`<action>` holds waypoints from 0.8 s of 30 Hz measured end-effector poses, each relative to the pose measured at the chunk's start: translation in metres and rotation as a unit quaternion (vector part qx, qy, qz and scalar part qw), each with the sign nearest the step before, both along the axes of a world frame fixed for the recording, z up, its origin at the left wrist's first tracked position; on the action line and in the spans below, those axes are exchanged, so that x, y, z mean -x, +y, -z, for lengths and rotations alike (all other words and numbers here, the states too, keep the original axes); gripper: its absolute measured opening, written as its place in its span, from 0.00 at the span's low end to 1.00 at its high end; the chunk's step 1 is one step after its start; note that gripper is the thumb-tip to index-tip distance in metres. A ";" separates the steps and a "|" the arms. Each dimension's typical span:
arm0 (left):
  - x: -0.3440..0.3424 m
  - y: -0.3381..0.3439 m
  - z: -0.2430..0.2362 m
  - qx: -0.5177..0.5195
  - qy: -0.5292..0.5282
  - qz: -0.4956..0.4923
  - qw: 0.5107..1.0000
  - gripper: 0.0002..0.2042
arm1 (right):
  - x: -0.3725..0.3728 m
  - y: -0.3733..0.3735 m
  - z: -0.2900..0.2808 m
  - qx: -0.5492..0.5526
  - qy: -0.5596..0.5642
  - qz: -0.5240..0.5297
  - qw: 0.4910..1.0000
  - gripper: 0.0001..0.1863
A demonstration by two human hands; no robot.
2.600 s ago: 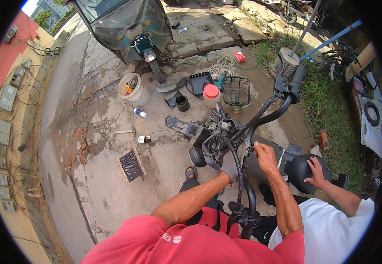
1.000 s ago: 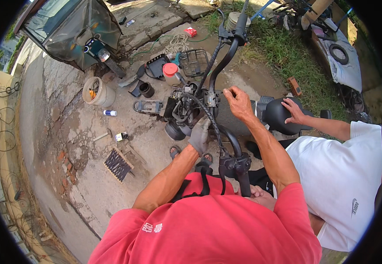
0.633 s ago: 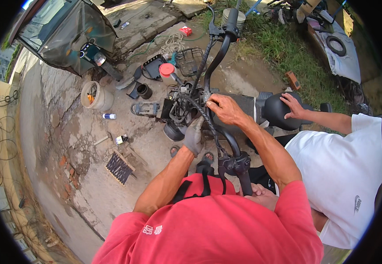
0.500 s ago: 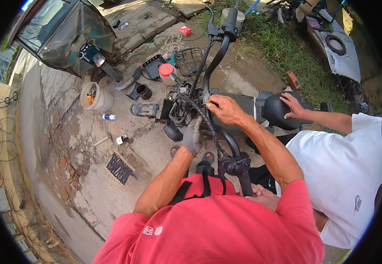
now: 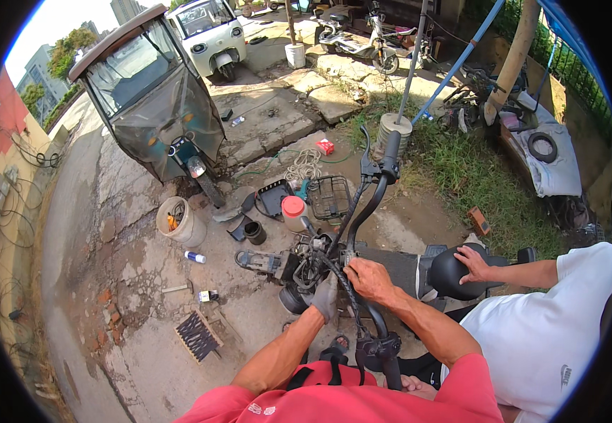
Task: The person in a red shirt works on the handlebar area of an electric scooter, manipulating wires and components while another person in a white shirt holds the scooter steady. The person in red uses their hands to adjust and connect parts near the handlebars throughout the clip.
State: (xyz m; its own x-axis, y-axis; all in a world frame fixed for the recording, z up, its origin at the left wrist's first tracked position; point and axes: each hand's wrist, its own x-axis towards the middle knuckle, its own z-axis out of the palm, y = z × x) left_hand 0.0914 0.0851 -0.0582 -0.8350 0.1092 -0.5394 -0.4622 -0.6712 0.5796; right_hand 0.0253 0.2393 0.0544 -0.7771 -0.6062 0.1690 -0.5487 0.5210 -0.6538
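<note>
A scooter stands in front of me with its front stripped, and bare wiring shows around the steering column. The black handlebar runs across the view, turned sideways. My left hand, in a grey glove, reaches in beside the wiring under the bar; its fingertips are hidden. On the bar's middle, by the clamp, my bare right hand has its fingers bent together; what lies between them is too small to make out. A person in a white shirt rests a hand on the black seat.
Around the scooter lie a white bucket, a red-lidded container, a black wire basket, a hammer and a slatted wooden piece. A covered three-wheeler is parked beyond. Another hand is by the near handlebar grip.
The view has tilted upward, so the scooter and ground items sit lower and more background shows. Both my hands stay at nearly the same spots on the scooter.
</note>
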 end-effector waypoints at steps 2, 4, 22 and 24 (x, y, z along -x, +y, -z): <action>0.005 0.004 -0.007 0.003 -0.014 -0.017 1.000 0.25 | 0.004 0.000 0.008 0.000 0.048 -0.010 0.999 0.15; 0.013 0.003 -0.009 -0.036 -0.018 -0.010 0.999 0.25 | 0.009 0.002 0.007 0.000 0.008 -0.022 1.000 0.15; 0.057 0.031 0.053 -0.168 0.003 -0.061 0.984 0.19 | -0.007 -0.021 0.028 -0.006 -0.281 0.225 0.933 0.27; 0.049 0.031 0.016 -0.129 -0.037 -0.065 0.989 0.24 | -0.008 -0.022 0.030 -0.006 -0.286 0.225 0.931 0.27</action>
